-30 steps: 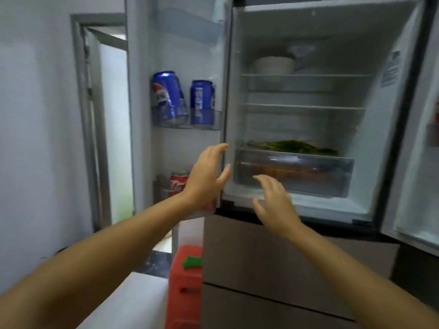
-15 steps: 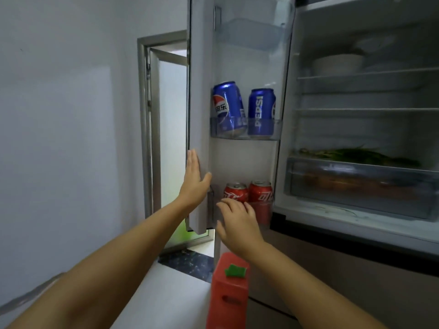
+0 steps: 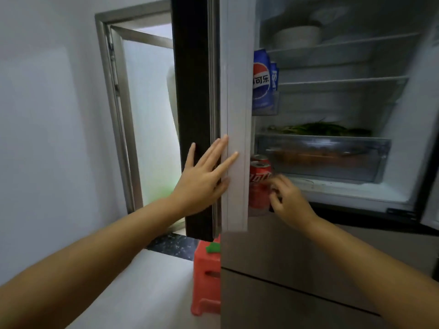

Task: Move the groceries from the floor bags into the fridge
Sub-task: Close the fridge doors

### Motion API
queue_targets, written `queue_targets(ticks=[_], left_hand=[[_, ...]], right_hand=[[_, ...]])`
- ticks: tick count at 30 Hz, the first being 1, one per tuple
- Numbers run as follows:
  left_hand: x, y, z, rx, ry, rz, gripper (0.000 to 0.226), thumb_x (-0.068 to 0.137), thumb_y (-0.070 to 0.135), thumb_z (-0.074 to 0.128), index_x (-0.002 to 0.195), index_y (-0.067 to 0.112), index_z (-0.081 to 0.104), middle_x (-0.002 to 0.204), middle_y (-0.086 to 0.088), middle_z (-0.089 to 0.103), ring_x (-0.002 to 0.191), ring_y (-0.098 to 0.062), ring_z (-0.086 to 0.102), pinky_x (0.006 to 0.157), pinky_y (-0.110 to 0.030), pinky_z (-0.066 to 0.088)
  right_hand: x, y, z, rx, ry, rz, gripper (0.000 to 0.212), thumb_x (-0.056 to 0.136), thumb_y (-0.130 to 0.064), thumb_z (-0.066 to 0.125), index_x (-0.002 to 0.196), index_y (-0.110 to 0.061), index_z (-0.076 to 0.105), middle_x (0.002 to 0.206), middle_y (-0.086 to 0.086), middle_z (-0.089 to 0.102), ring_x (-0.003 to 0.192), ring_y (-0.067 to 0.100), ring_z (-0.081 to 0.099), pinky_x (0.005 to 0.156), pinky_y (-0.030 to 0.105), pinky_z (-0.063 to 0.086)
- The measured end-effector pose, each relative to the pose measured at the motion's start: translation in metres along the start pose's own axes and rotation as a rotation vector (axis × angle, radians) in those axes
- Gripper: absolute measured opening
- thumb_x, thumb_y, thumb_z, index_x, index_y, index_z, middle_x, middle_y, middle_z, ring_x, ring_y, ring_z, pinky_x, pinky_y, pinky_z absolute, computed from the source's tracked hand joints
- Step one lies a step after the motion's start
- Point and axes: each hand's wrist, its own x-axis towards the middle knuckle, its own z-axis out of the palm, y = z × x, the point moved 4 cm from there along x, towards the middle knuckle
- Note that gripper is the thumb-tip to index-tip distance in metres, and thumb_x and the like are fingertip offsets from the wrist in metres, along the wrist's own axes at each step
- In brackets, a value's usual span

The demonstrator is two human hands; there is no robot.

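Beside the fridge door [image 3: 235, 115] we see a doorway [image 3: 145, 115] and, low down, a red stool [image 3: 205, 276]. Our left hand [image 3: 202, 179] lies flat on the door's outer edge, fingers [image 3: 219, 149] straight and spread, holding nothing. Our right hand [image 3: 288, 200] reaches toward the lower door bin, its fingers [image 3: 275, 184] curled at the red cans [image 3: 259, 184]; we cannot tell whether they grip one. Above those fingers stand blue cans [image 3: 261, 84]. Right of them, greens [image 3: 320, 129] lie over the drawer [image 3: 323, 157], a bowl [image 3: 297, 38] higher up.
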Motion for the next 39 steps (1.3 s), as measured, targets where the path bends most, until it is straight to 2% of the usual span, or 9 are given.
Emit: queue_targets(ticks=[5,9,11,15,18,21,24,28,39], left_hand=[[0.052,0.042,0.004,0.080,0.061,0.238,0.045,0.096,0.037,0.034,0.135,0.023,0.051,0.152,-0.010,0.034,0.143,-0.028,0.024,0.116,-0.055,0.017],[0.090,0.054,0.021,0.191,0.075,0.210,0.048,0.095,0.038,0.033,0.139,0.024,0.044,0.154,-0.009,0.032,0.145,-0.026,0.020,0.115,-0.058,0.018],[0.110,0.070,0.035,0.233,0.036,0.264,0.051,0.095,0.042,0.030,0.141,0.024,0.041,0.155,-0.007,0.030,0.146,-0.024,0.015,0.116,-0.056,0.015],[0.155,0.101,0.064,0.240,-0.019,0.320,0.052,0.096,0.046,0.033,0.142,0.022,0.041,0.156,-0.005,0.027,0.145,-0.019,0.002,0.116,-0.051,0.001],[0.183,0.121,0.089,0.229,-0.035,0.347,0.051,0.096,0.042,0.032,0.139,0.018,0.046,0.153,-0.006,0.033,0.147,-0.022,0.012,0.114,-0.051,-0.003],[0.211,0.137,0.115,0.237,0.019,0.357,0.054,0.092,0.040,0.026,0.128,0.015,0.058,0.143,-0.007,0.049,0.142,-0.025,0.030,0.114,-0.055,0.011],[0.232,0.145,0.147,0.278,-0.036,0.391,0.055,0.096,0.036,0.020,0.135,0.010,0.049,0.149,-0.011,0.039,0.146,-0.030,0.016,0.114,-0.058,-0.003],[0.246,0.143,0.167,0.287,0.084,0.399,0.056,0.091,0.034,0.021,0.121,0.010,0.063,0.132,-0.011,0.058,0.136,-0.032,0.040,0.112,-0.061,0.016],[0.256,0.145,0.189,0.150,0.353,0.401,0.039,0.082,0.031,0.043,0.095,0.010,0.074,0.117,-0.012,0.068,0.124,-0.032,0.055,0.108,-0.058,0.019]], right_hand=[[-0.012,0.049,-0.045,0.007,-0.122,0.141,0.046,0.093,-0.006,0.052,0.138,-0.009,0.045,0.135,0.009,0.053,0.125,0.022,0.051,0.102,0.023,0.037],[-0.018,0.060,-0.056,0.229,-0.107,0.297,0.076,0.095,-0.039,0.049,0.153,-0.026,0.001,0.161,-0.004,0.007,0.146,0.011,0.014,0.118,0.033,0.018],[-0.020,0.059,-0.051,0.190,-0.136,0.316,0.084,0.093,-0.049,0.048,0.151,-0.030,-0.010,0.160,-0.005,-0.012,0.147,0.011,-0.001,0.114,0.029,0.008],[-0.003,0.077,-0.033,0.111,-0.145,0.413,0.103,0.085,-0.059,0.053,0.148,-0.026,-0.022,0.157,0.001,-0.026,0.148,0.022,-0.007,0.117,0.043,0.016],[0.015,0.109,-0.033,0.180,-0.062,0.438,0.096,0.091,-0.044,0.054,0.150,-0.020,-0.018,0.159,0.005,-0.018,0.148,0.024,0.000,0.118,0.040,0.018],[0.026,0.143,-0.037,0.259,-0.027,0.466,0.083,0.096,-0.029,0.051,0.151,-0.024,-0.012,0.161,0.006,0.006,0.142,0.028,0.027,0.109,0.034,0.032],[0.036,0.169,-0.038,0.208,-0.085,0.506,0.076,0.099,-0.028,0.044,0.150,-0.026,-0.012,0.156,0.008,0.026,0.126,0.032,0.048,0.088,0.025,0.041],[0.048,0.191,-0.038,0.144,-0.158,0.548,0.072,0.099,-0.033,0.043,0.151,-0.026,-0.006,0.146,0.012,0.044,0.120,0.031,0.053,0.080,0.025,0.041],[0.053,0.200,-0.040,0.038,-0.055,0.525,0.066,0.095,-0.031,0.054,0.150,-0.021,0.020,0.145,0.008,0.045,0.129,0.027,0.046,0.094,0.028,0.041]])
